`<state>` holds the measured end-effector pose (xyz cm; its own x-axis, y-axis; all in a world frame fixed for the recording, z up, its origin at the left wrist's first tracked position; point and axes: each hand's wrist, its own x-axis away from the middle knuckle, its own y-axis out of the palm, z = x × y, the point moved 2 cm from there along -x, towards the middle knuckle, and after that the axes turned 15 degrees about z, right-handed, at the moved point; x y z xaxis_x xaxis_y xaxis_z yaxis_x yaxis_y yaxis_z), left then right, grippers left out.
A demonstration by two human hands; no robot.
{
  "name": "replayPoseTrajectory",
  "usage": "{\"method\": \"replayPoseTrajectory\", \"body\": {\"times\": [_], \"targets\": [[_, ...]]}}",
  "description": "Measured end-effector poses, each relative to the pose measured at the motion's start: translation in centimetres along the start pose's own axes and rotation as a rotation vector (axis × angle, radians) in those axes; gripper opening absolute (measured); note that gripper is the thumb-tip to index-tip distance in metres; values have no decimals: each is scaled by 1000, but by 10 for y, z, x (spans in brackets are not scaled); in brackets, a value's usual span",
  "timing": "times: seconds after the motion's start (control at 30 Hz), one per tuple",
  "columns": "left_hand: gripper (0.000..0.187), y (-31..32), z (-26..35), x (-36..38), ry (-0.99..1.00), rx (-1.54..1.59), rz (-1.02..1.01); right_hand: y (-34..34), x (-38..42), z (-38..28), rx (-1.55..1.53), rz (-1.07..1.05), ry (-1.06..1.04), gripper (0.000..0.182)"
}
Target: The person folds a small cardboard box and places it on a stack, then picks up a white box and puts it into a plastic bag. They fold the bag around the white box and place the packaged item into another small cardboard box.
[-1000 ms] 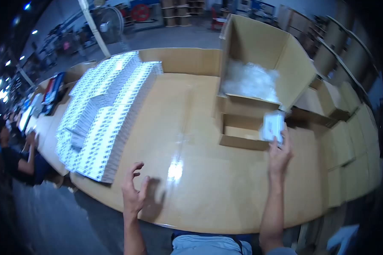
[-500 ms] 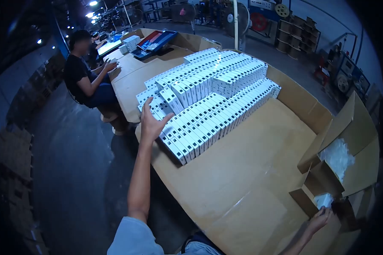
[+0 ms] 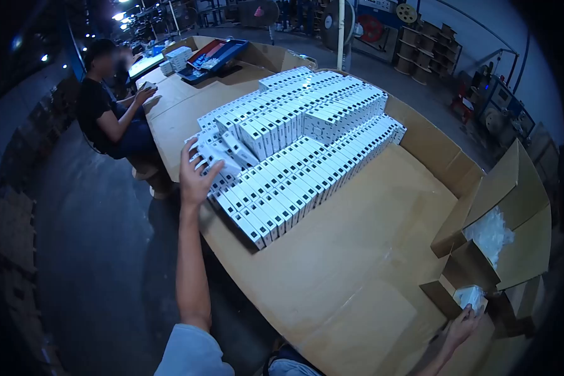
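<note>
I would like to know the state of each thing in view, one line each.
Left hand: fingers on a tilted white box; firm grip unclear
Right hand: closed on a white packet
White packet: held at the small carton
Small carton: open
Large carton: open, crumpled clear plastic inside
White boxes: mostly in tight rows, some leaning
Blue tray: open, things inside

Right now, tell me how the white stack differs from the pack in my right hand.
Size: the stack spans many boxes; the pack is far smaller.
Pose: the stack rests on the table; the pack is in your right hand, at the small carton.
Look: the stack shows rows of dark squares; the pack looks glossy.
Both are mostly white.
</note>
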<state>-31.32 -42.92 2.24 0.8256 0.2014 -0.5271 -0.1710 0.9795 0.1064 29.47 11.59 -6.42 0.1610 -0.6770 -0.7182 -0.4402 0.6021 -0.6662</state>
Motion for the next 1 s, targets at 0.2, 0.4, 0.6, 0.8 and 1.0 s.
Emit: {"method": "replayPoseTrajectory", "body": {"times": [0.2,0.4,0.6,0.8,1.0], "targets": [[62,-52,-3,37,-82,64,76,-7,2,-10,-23,11,15,43],[66,-45,14,92,-70,192,72,-29,5,-35,73,95,-113,40],[65,65,66,246,-216,279,-230,-104,41,-153,-1050,-438,540,60],[59,169,132,371,-243,335,-660,-127,71,-196,-1699,-680,690,69],[19,249,180,370,55,316,-982,-115,57,-107,-1203,-276,469,25]]}}
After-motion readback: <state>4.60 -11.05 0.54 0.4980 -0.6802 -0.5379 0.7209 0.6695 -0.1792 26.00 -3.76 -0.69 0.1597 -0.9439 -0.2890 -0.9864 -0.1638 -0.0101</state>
